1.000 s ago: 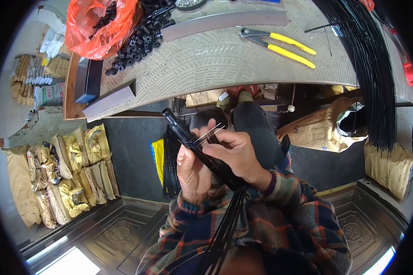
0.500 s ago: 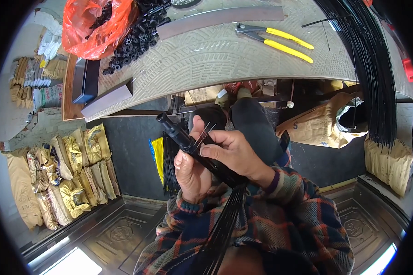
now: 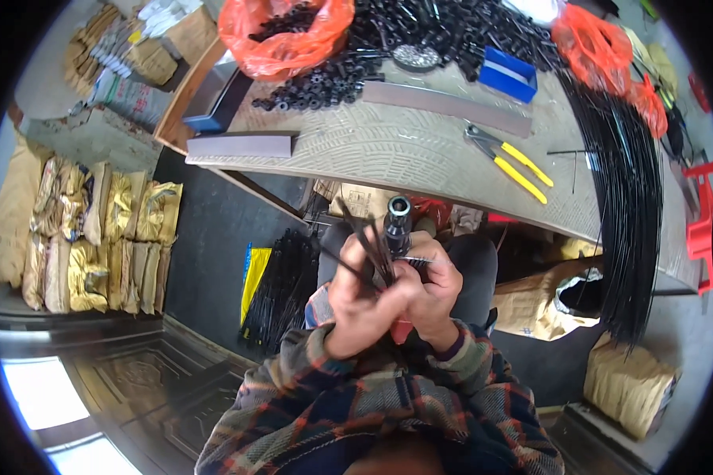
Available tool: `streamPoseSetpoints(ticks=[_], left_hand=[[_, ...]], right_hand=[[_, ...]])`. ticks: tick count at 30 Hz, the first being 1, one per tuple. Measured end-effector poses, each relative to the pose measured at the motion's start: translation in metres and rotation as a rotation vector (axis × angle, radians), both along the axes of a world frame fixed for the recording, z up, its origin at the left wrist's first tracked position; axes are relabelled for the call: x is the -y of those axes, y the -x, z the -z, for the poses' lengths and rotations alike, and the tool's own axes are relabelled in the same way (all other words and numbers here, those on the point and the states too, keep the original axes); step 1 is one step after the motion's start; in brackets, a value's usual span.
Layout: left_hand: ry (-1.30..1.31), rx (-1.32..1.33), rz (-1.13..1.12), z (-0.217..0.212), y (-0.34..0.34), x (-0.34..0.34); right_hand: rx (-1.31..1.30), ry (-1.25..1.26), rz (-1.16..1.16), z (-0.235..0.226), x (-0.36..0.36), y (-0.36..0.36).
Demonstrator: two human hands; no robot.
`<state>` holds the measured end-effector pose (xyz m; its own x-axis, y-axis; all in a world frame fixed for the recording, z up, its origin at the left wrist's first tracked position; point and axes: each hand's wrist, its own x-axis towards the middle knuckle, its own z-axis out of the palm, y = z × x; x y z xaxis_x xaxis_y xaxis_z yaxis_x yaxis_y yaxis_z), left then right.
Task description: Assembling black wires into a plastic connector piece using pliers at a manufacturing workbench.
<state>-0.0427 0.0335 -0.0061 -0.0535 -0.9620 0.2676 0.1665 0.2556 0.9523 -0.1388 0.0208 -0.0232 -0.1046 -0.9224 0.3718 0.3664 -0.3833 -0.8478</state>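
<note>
Head view: a person in a plaid shirt sits below a desk (image 3: 420,150), both hands raised together in front of the chest.
Thing in hand: a black tube (image 3: 396,229) with a pale metal ring at its open upper end, standing nearly upright, with thin black rods (image 3: 368,241) fanning out beside it.
Left hand: the left hand (image 3: 364,297) is closed around the lower part of the rods and tube.
Right hand: the right hand (image 3: 432,289) is pressed against the left, fingers clamped on the tube just below its ringed end.
Beyond the hands: yellow-handled pliers (image 3: 507,162) lie on the desk up and to the right; a heap of small black parts (image 3: 388,47) and an orange plastic bag (image 3: 281,32) lie farther up.
Right of the hands: a long bundle of black rods (image 3: 626,214) hangs over the desk edge.
Left of the hands: golden sacks (image 3: 95,237) are stacked on the floor.
Change: a second ago the tube lay slanted up to the left; it now points nearly straight up, and the desk fills more of the view.
</note>
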Motion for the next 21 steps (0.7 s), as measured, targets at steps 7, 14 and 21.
streamPoseSetpoints(ticks=[7, 14, 21], left_hand=[[-0.113, -0.319, -0.170, 0.024, -0.014, 0.020], [-0.160, -0.421, -0.176, 0.043, -0.050, 0.024], [-0.195, -0.476, -0.231, 0.042, -0.059, 0.015]], right_hand=[[0.011, -0.120, 0.093, 0.015, 0.009, -0.020], [0.103, -0.287, -0.260, 0.035, 0.016, -0.024], [-0.591, 0.181, 0.247, 0.021, 0.010, -0.038]])
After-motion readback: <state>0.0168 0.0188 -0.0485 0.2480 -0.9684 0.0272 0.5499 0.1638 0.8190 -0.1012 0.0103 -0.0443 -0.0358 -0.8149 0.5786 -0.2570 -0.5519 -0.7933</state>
